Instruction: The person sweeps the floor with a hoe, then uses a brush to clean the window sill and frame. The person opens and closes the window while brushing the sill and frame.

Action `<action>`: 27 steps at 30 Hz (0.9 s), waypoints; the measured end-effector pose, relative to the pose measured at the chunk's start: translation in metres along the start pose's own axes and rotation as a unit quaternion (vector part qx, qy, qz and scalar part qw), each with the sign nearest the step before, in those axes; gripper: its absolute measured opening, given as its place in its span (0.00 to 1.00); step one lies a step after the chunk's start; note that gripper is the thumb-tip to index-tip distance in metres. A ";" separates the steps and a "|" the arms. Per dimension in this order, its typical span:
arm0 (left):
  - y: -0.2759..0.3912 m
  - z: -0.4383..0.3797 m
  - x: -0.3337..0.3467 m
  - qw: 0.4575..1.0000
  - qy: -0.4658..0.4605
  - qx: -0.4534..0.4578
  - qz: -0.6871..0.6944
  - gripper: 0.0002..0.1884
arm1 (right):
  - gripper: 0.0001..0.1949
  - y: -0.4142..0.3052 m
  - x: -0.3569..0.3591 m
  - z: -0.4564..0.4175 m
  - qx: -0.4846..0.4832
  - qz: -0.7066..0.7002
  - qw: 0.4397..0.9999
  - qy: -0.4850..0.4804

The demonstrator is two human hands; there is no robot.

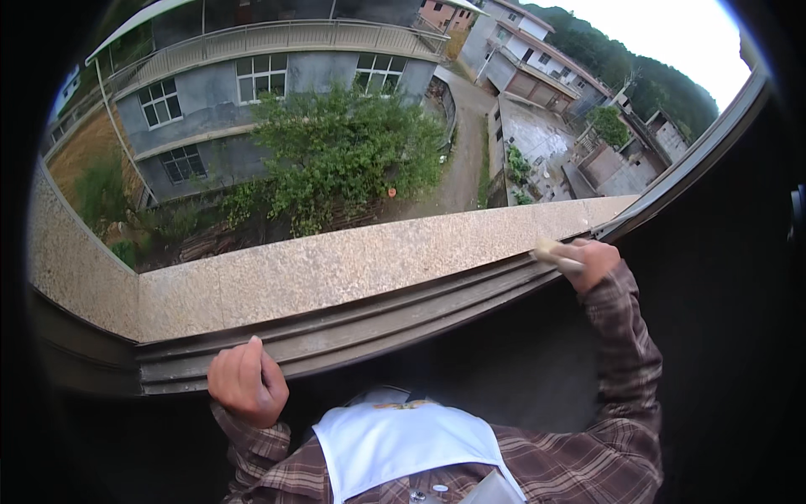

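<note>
A dark metal sliding-window track (352, 334) with long parallel grooves crosses in front of me. My right hand (595, 261) grips a small pale brush (554, 253), blurred by motion. The brush's light end meets the track near its right end, close to the upright window frame (686, 164). At the track's left end, my left hand (249, 381) rests on the inner edge with its fingers curled in. Nothing shows inside that hand, though its palm side is hidden.
Beyond the track runs a speckled stone sill (315, 268), with a drop outside. Below are a leafy tree (346, 151), a grey building (208, 116) and a lane (466, 138). A white apron (409, 441) covers my chest. The room side is dark.
</note>
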State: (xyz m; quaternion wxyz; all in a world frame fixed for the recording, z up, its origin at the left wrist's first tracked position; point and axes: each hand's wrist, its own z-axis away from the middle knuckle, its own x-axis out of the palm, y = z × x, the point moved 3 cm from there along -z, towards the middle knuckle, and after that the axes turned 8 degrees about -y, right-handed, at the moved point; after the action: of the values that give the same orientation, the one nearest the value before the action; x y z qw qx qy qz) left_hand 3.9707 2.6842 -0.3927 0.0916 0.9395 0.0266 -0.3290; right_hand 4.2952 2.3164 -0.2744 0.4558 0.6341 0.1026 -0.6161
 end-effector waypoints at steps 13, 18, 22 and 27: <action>0.001 0.001 0.001 1.000 -0.006 -0.014 -0.013 0.10 | 0.17 0.006 0.001 -0.023 0.123 -0.068 0.978 -0.152; 0.005 -0.001 0.000 1.000 0.002 0.005 -0.028 0.10 | 0.12 0.011 -0.001 0.007 0.049 -0.205 0.973 0.093; 0.011 -0.003 -0.003 0.999 -0.012 0.002 -0.040 0.10 | 0.14 -0.029 -0.025 -0.006 -0.106 -0.371 0.902 0.196; 0.030 -0.019 -0.012 0.999 -0.017 -0.003 -0.033 0.10 | 0.15 -0.009 0.013 -0.009 -0.075 -0.544 0.831 0.092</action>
State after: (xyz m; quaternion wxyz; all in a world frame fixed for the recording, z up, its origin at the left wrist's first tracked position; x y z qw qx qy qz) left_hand 3.9762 2.6588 -0.3666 0.0836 0.9323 0.0567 -0.3474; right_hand 4.2978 2.3223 -0.2917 0.0812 0.4933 0.5181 -0.6940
